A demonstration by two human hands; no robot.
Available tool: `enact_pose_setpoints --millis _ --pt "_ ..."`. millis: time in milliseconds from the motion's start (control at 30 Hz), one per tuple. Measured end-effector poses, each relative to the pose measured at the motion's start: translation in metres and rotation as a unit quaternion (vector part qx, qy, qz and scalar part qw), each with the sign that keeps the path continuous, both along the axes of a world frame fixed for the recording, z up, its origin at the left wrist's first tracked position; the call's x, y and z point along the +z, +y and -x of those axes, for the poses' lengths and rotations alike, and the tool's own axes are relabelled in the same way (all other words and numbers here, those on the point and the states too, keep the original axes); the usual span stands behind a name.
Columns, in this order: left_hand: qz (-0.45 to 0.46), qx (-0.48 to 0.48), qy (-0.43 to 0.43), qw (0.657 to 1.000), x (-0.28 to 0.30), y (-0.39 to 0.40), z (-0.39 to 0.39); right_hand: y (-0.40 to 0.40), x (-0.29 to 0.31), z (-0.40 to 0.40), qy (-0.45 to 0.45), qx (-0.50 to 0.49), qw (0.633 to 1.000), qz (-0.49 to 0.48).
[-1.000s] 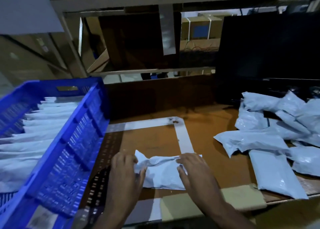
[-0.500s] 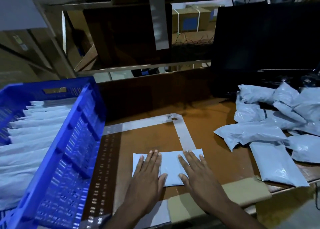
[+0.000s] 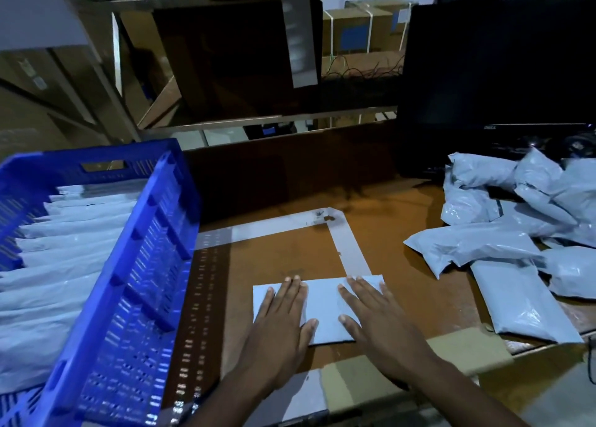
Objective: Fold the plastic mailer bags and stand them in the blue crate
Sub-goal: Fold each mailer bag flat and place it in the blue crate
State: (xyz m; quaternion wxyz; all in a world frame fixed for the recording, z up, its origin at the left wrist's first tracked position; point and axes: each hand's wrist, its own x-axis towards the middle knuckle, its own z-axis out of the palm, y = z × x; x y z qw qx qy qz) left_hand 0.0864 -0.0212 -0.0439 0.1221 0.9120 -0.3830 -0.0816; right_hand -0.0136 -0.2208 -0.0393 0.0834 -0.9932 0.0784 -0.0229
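A pale grey folded mailer bag (image 3: 322,304) lies flat on the brown table near its front edge. My left hand (image 3: 279,326) presses its left half with straight fingers. My right hand (image 3: 377,320) presses its right half, fingers spread flat. At the left stands the blue crate (image 3: 151,265), holding a row of several folded mailer bags (image 3: 64,242) on edge. A loose pile of unfolded mailer bags (image 3: 503,233) lies on the table at the right.
White tape strips (image 3: 350,249) mark a corner on the table just beyond the bag. A dark monitor (image 3: 496,65) stands at the back right, behind the pile. Metal shelving with cardboard boxes (image 3: 361,33) rises behind the table. A tan patch (image 3: 464,352) covers the front edge.
One second ago both hands were gathering the crumpled bag. It has since been folded flat, and both hands now lie open on it, pressing it down.
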Motion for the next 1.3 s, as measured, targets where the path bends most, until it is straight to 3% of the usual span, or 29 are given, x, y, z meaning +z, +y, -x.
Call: enact_pose_setpoints --millis 100,267,700,867,1000,1300 --pt "0.025 -0.013 -0.036 0.999 0.006 0.007 0.007 0.013 0.017 0.001 -0.019 -0.039 0.999 -0.004" --pt "0.037 -0.075 -0.08 0.993 -0.023 0.016 0.02 0.028 -0.001 0.01 -0.014 0.021 1.0 -0.016" --pt "0.032 -0.061 -0.062 0.996 -0.024 0.017 0.018 0.014 -0.029 0.012 -0.044 0.04 0.995 -0.074" --pt "0.178 -0.045 0.037 0.982 -0.009 0.024 0.023 0.005 -0.017 0.029 -0.116 0.026 0.978 -0.171" --pt "0.187 -0.044 -0.044 0.98 -0.011 0.034 0.024 0.004 -0.016 0.032 -0.134 0.061 0.982 -0.118" --pt "0.195 -0.016 -0.081 0.977 -0.017 0.026 0.027 0.009 -0.016 0.027 -0.13 0.022 0.982 -0.139"
